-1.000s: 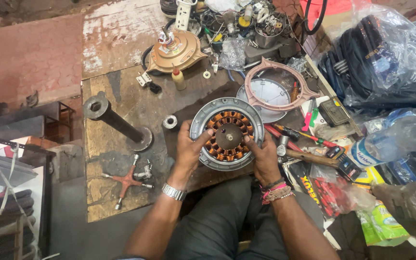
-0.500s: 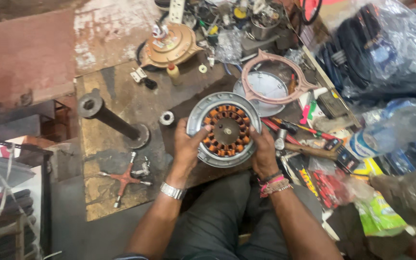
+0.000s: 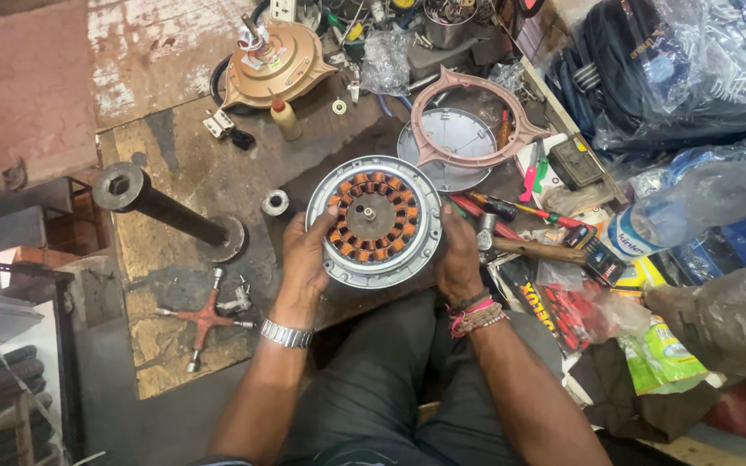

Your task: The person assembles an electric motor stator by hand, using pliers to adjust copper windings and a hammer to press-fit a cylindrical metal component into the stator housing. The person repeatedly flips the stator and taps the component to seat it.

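Head cam — 2 hands, left hand [image 3: 306, 259] & right hand [image 3: 459, 259], grip 1 motor [image 3: 375, 220].

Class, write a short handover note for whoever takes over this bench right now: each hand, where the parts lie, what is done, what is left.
Left hand grips the left rim of the open fan motor; right hand grips its right rim.
The motor rests at the near edge of the wooden board, copper windings facing up.
Done: cover is off; the pink ring lies behind on a grey disc.
Hammer lies right of the motor, cross wrench left.
Left: the motor remains open, nothing refitted.
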